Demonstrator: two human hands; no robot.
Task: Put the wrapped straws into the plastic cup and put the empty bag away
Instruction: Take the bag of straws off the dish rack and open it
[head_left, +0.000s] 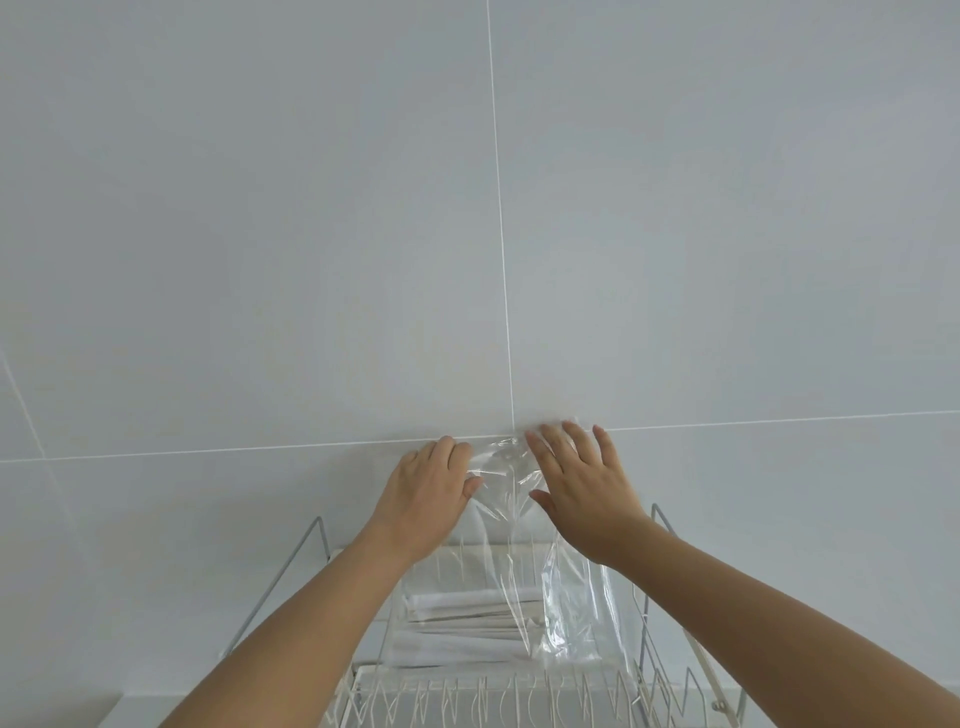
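A clear plastic bag hangs in front of me against the grey tiled wall, its top held up between both hands. My left hand pinches the bag's upper left edge with curled fingers. My right hand is spread, fingers apart, with its palm against the bag's upper right; I cannot make out whether its thumb grips the film. Several white paper-wrapped straws lie crosswise in the bag's bottom, seen through the film. No plastic cup is in view.
A white wire dish rack stands below, its raised sides left and right of the bag and its tines along the front. A white counter corner shows at lower left. The tiled wall fills the rest.
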